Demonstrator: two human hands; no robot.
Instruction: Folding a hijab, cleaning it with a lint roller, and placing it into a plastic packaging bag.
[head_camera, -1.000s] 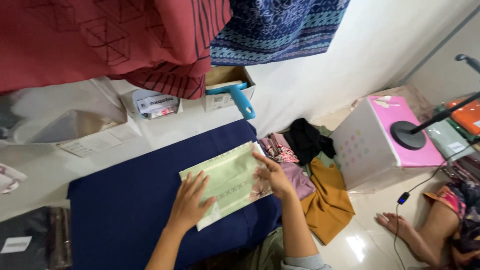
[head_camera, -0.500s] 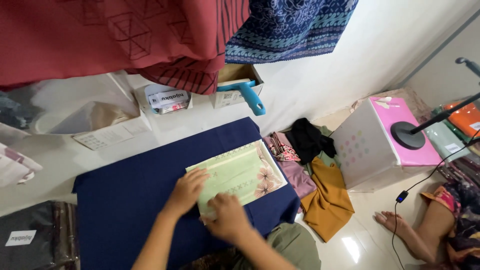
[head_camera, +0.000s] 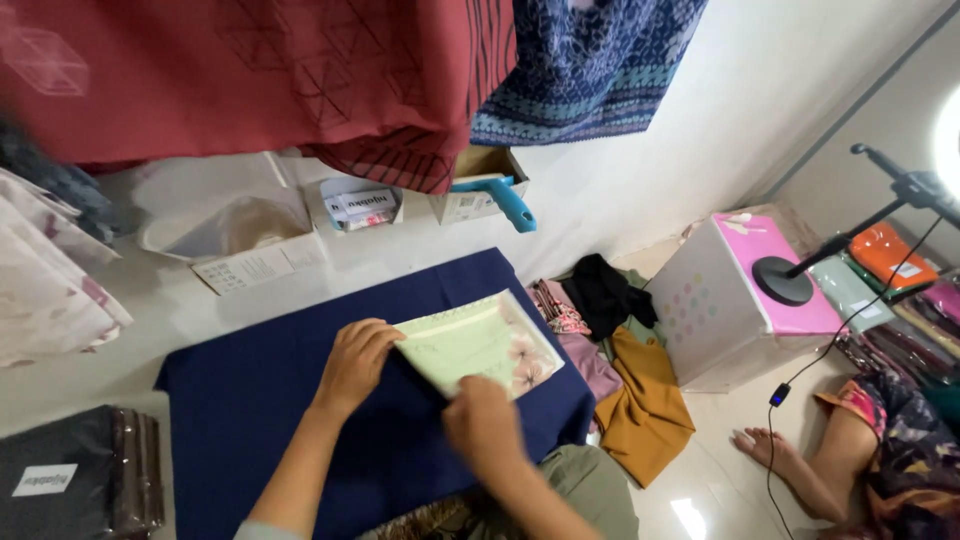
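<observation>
A flat, pale green folded cloth with a pink flower print (head_camera: 480, 343) is grasped at its left edge by the left hand (head_camera: 352, 362), while its near edge is pinched under the right hand (head_camera: 482, 425). It is lying on a dark navy cloth-covered table (head_camera: 250, 400). Beyond the grip, a white cardboard box with a blue handle (head_camera: 480, 190) is seen, and to its right a heap of mustard and black garments (head_camera: 630, 370) on the floor.

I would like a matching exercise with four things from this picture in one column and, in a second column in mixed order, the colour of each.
Things:
1. folded cloth under both hands
2. mat beneath it
3. box top on the right
4. handle sticking out of the cardboard box

Colours:
A. pink
B. pale green with flowers
C. light blue
D. dark blue

Pairs: 1-B, 2-D, 3-A, 4-C
</observation>
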